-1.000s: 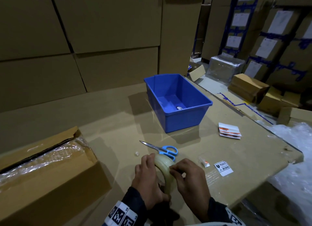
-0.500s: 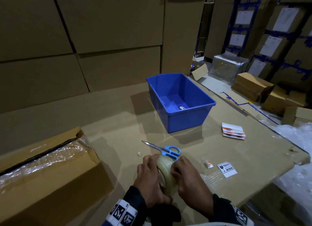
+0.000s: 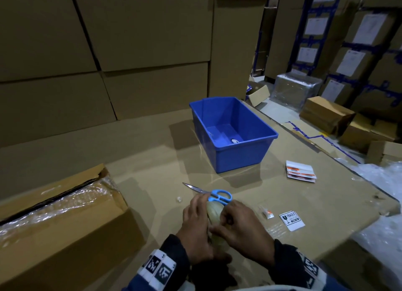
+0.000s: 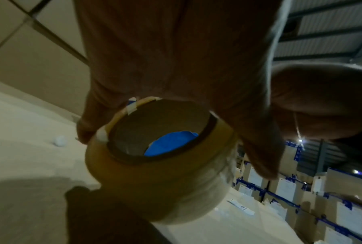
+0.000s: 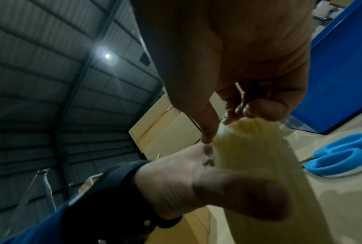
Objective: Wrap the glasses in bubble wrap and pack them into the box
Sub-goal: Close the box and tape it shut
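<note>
Your left hand (image 3: pixel 196 229) is wrapped around a roll of clear tape (image 3: pixel 214 212), thumb on one side and fingers on the other, holding it on edge near the table's (image 3: pixel 326 203) front edge. Your right hand (image 3: pixel 241 227) picks at the roll's outer surface with curled fingertips (image 5: pixel 230 115). The cardboard box (image 3: pixel 65 229), bubble wrap (image 3: pixel 56 205) showing at its top, sits at the front left corner. A white sticker (image 3: pixel 292 220) right of your hands reads "FRAGILE".

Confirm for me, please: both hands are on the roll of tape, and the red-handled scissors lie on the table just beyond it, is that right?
Not quite: the scissors have blue handles, not red, as the head view shows. Otherwise right: the left hand and right hand are both on the roll of tape, scissors just beyond.
</note>
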{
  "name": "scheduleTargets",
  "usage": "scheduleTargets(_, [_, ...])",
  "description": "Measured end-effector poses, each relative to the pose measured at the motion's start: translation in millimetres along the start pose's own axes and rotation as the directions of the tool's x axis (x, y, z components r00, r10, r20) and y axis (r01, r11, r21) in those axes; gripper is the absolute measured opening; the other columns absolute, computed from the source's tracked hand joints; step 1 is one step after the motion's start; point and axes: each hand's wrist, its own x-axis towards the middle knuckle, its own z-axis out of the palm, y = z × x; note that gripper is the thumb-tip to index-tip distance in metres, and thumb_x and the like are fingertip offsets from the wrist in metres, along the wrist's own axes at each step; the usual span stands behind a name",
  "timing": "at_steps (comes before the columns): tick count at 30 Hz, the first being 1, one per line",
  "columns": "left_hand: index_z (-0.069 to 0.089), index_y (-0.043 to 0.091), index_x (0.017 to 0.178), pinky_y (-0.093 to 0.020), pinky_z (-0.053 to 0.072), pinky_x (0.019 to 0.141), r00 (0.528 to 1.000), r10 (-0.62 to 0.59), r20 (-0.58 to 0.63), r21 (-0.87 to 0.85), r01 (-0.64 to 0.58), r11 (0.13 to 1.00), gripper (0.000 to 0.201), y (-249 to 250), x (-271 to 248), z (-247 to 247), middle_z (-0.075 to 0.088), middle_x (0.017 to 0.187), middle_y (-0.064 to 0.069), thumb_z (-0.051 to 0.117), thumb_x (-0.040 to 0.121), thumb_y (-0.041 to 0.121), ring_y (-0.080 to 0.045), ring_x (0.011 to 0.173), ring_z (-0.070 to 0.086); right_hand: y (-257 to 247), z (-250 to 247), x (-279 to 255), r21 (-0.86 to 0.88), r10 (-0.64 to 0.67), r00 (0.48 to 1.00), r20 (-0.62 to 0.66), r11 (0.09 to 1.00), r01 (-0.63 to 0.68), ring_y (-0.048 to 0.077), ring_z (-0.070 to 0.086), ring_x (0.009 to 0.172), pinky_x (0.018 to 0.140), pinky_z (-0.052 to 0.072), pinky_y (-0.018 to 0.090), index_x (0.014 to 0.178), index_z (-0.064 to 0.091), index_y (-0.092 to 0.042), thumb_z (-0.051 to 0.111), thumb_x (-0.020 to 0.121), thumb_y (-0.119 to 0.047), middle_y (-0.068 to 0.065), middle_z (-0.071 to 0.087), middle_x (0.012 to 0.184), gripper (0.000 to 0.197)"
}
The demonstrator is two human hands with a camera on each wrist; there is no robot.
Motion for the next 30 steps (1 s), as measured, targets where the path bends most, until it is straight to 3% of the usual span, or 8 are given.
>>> scheduleTargets(4, [0.011,0.026,0.145,-0.020,0.022,0.102,0.998,-0.029,-0.049,0.002,0.029,1.000,0.121,-4.9,5.1,7.2,0.019,0.133,0.011,0.071,0.046,0.063,-0.015,0.125,0.028,5.0,7.6,2.7,0.082,0.048,0.997,-0.053,0.996,-0.044,0.000,0.040,0.067,0.063,0.032,0.013,0.063,0.037,-0.032,0.051,0.059,-0.052,-0.013,0.042,0.072,0.025])
scheduleTargets(9, [0.018,0.025,0.143,-0.028,0.027,0.108,0.999,0.036,-0.020,0.064,-0.034,0.997,0.106,-5.1,8.6,4.7,0.026,0.134,0.009,0.054,0.052,0.067,-0.017,0.126,0.033,5.9,23.7,-12.5,0.152,-0.029,0.982,-0.185,0.987,0.057,0.000,0.042,0.068,0.062,0.029,0.010,0.069,0.038,-0.030,0.058,0.073,-0.027,-0.016,0.042,0.074,0.021])
scheduleTargets(14, [0.019,0.022,0.144,-0.030,0.024,0.109,0.998,0.045,-0.034,0.084,-0.042,0.996,0.100,-2.0,10.0,3.3,0.026,0.137,0.007,0.036,0.056,0.066,-0.018,0.127,0.035,4.0,23.7,-18.3,0.143,-0.068,0.969,-0.238,0.984,0.104,0.006,0.043,0.067,0.063,0.031,0.014,0.070,0.046,-0.017,0.058,0.082,-0.023,-0.013,0.042,0.074,0.018])
scheduleTargets(18, [0.014,0.026,0.146,-0.023,0.025,0.103,0.999,0.005,-0.048,0.015,-0.004,1.000,0.108,-1.9,11.8,6.2,0.026,0.135,0.010,0.053,0.054,0.066,-0.018,0.125,0.034,-0.6,15.9,-18.6,0.070,0.052,0.972,-0.229,0.997,-0.037,0.002,0.042,0.061,0.059,0.031,0.017,0.067,0.042,-0.031,0.063,0.078,-0.030,-0.014,0.044,0.064,0.024])
scheduleTargets(21, [0.005,0.026,0.150,-0.022,0.022,0.101,0.999,-0.025,-0.048,-0.002,0.025,1.000,0.121,0.8,11.8,6.1,0.022,0.137,0.010,0.066,0.050,0.061,-0.017,0.125,0.030,-6.6,3.6,-9.9,0.087,0.251,0.957,-0.149,0.967,-0.240,0.007,0.049,0.055,0.055,0.037,0.020,0.061,0.050,-0.024,0.073,0.075,-0.029,-0.005,0.053,0.055,0.027])
scheduleTargets(25, [0.008,0.031,0.146,-0.025,0.030,0.101,0.999,-0.039,-0.038,-0.006,0.038,0.999,0.120,7.3,10.1,4.3,0.021,0.133,0.011,0.072,0.048,0.057,-0.020,0.120,0.031,-7.8,-12.9,-4.6,0.242,0.436,0.899,-0.048,0.878,-0.413,0.013,0.059,0.057,0.056,0.042,0.025,0.079,0.052,-0.021,0.082,0.066,-0.021,0.006,0.066,0.060,0.033])
scheduleTargets(28, [0.002,0.034,0.147,-0.025,0.030,0.099,0.999,-0.049,-0.021,-0.001,0.049,0.999,0.122,10.5,8.0,1.4,0.019,0.134,0.011,0.076,0.051,0.052,-0.020,0.119,0.029,-12.6,-15.7,-2.4,0.149,0.406,0.913,-0.027,0.905,-0.398,0.001,0.055,0.051,0.052,0.038,0.012,0.066,0.059,-0.021,0.081,0.070,-0.020,-0.009,0.061,0.051,0.023])
scheduleTargets(30, [-0.005,0.034,0.149,-0.026,0.031,0.099,0.998,-0.070,0.003,0.002,0.070,0.998,0.127,11.6,8.0,-1.0,0.018,0.137,0.011,0.076,0.053,0.050,-0.020,0.121,0.027,-15.2,-16.9,0.8,0.138,0.421,0.907,0.010,0.898,-0.418,-0.002,0.051,0.046,0.051,0.038,0.011,0.058,0.059,-0.020,0.077,0.075,-0.017,-0.015,0.055,0.043,0.025])
